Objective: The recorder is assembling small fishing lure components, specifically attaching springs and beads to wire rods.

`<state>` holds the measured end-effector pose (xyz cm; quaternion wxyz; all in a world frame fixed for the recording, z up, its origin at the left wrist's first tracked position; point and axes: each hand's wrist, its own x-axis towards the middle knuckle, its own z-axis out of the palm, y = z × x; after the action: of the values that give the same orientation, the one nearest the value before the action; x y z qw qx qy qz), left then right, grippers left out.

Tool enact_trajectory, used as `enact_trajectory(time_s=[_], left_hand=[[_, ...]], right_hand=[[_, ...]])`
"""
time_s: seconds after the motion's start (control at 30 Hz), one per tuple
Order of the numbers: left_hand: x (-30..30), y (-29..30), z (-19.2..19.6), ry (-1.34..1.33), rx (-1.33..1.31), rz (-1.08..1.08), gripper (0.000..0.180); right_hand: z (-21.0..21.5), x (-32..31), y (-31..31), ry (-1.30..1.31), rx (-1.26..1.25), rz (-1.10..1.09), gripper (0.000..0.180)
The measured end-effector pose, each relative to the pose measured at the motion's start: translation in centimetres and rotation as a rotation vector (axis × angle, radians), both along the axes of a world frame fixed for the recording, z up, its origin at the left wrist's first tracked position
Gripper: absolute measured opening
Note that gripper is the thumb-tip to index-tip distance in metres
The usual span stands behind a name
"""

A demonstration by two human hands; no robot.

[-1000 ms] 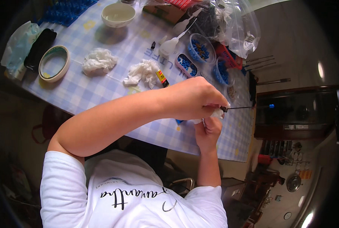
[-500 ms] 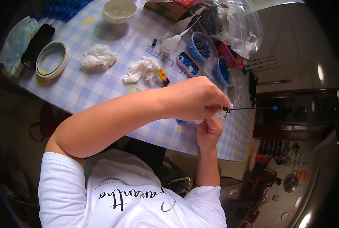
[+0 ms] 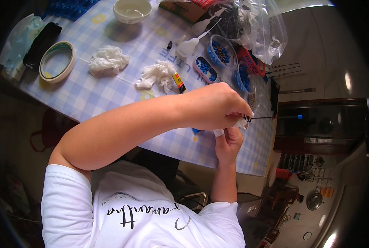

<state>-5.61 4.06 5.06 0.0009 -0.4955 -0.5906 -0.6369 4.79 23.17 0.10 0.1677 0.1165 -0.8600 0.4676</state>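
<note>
- Bowl (image 3: 131,10), white, far edge of the table (image 3: 89,95); its inside looks bare, a pale shine only.
- Round tub (image 3: 221,50), clear with a blue rim, far right; small blue pieces inside.
- Oblong tray (image 3: 205,69), just left of the tub, also holds blue pieces.
- Second round tub (image 3: 244,78), right of the tray, blue pieces inside; its near side is hidden by the left hand.
- Clear bag (image 3: 262,31), far right corner, dark contents; cannot tell what they are.
- Two white squeeze bottles (image 3: 188,46) with long nozzles lie left of the first tub.
- Tape roll (image 3: 57,62) far left, a black case (image 3: 40,39) beside it.
- Two crumpled white tissues (image 3: 108,58) mid-table; a small yellow tube (image 3: 178,82) lies against the right-hand one.
- Rod (image 3: 275,117): thin, dark, straight, blue tip at its right end. It runs level out over the table's right edge; its left end sits between the hands.
- Left hand (image 3: 215,106), arm crossed over the body, curled nearly closed, fingertips pinching the rod's left end together with a scrap of white wad (image 3: 241,123).
- Right hand (image 3: 229,140), just below, fingers bent upward to the same spot, a white wrap on one fingertip; whether it grips the rod, cannot tell.
</note>
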Motion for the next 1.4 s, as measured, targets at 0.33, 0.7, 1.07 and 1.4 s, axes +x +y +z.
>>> enact_trajectory(time_s=[0.33,0.7,1.07,1.4], left_hand=[[0.01,0.26,-0.29,0.005,0.006,0.001,0.028],[0.09,0.37,-0.30,0.006,0.027,0.013,0.029],[0.10,0.51,-0.47,0.005,0.026,0.010,0.030],[0.09,0.42,-0.35,-0.016,-0.018,0.001,0.031]], right_hand=[[0.01,-0.31,-0.55,-0.060,-0.176,0.044,0.021],[0.07,-0.22,0.01,-0.040,-0.048,0.040,0.017],[0.22,-0.33,-0.68,-0.052,-0.180,0.036,0.014],[-0.21,-0.50,-0.19,-0.033,-0.170,0.076,0.023]])
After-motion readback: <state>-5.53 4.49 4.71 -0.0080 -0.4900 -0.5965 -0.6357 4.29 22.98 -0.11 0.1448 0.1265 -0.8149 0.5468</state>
